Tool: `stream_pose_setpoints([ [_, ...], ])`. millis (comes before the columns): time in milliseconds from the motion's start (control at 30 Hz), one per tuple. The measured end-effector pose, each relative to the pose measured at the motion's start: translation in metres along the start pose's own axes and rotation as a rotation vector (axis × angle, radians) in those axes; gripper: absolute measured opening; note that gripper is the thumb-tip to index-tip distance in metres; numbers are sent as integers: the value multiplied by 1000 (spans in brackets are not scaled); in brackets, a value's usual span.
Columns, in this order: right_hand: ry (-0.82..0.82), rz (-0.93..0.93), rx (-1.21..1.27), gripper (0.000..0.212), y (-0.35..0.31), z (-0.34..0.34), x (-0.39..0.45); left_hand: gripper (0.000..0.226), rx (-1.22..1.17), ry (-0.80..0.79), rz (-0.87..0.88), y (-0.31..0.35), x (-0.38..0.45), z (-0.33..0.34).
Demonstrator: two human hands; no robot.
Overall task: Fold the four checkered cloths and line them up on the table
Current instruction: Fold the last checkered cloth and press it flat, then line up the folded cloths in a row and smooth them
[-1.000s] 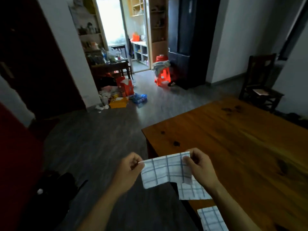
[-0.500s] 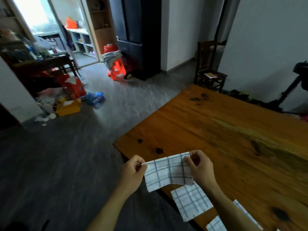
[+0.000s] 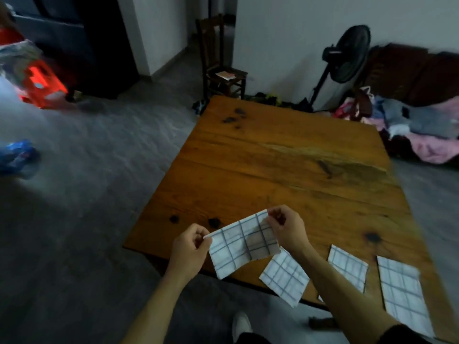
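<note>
A white cloth with a blue grid, the held checkered cloth (image 3: 239,244), hangs folded in the air over the near left corner of the wooden table (image 3: 285,170). My left hand (image 3: 191,248) pinches its left top corner and my right hand (image 3: 288,228) pinches its right top corner. Three more folded checkered cloths lie flat along the table's near edge: one (image 3: 285,276) partly over the edge under my right forearm, a second (image 3: 349,269) to its right, a third (image 3: 403,291) at the far right.
A dark wooden chair (image 3: 221,65) stands beyond the table's far left corner. A black standing fan (image 3: 345,58) and a pile of clothes (image 3: 409,125) are at the back right. A red stool (image 3: 39,83) sits on the grey floor at left. My shoe (image 3: 242,325) shows below the table edge.
My head has turned right, bringing the whole table and all three laid cloths into view. Both hands still hold the same cloth by its top corners, a little higher over the table corner.
</note>
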State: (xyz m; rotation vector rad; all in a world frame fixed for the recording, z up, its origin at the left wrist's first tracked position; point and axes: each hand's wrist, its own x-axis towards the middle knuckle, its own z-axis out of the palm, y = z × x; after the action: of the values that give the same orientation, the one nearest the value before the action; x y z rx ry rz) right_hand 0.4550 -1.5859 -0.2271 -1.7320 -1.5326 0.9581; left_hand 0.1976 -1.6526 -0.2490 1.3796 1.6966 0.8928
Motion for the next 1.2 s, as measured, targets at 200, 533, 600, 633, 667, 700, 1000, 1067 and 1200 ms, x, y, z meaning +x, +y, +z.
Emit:
stream_pose_setpoints([
  [200, -34, 106, -77, 10, 27, 23, 37, 11, 93, -152, -78, -14, 35, 11],
  [533, -176, 128, -252, 9, 67, 42, 91, 11, 307, -329, -161, -32, 73, 47],
  [600, -189, 129, -265, 13, 70, 49, 98, 15, 408, -371, -167, -35, 78, 49],
  [633, -190, 120, -273, 14, 72, 51, 101, 19, 491, -394, -165, -36, 80, 49],
  [667, -190, 107, -279, 16, 74, 53, 102, 25, 591, -398, -154, -36, 83, 49],
  [700, -186, 100, -277, 18, 74, 53, 103, 29, 679, -384, -133, -34, 86, 49],
  [1000, -99, 165, -208, 18, 83, 40, 79, 28, 736, -394, 3, -9, 118, 62],
  [1067, -76, 173, -213, 19, 81, 38, 74, 29, 714, -423, 33, -6, 129, 67],
  [1200, 37, 259, -211, 22, 75, 42, 54, 37, 677, -518, 102, -3, 142, 76],
])
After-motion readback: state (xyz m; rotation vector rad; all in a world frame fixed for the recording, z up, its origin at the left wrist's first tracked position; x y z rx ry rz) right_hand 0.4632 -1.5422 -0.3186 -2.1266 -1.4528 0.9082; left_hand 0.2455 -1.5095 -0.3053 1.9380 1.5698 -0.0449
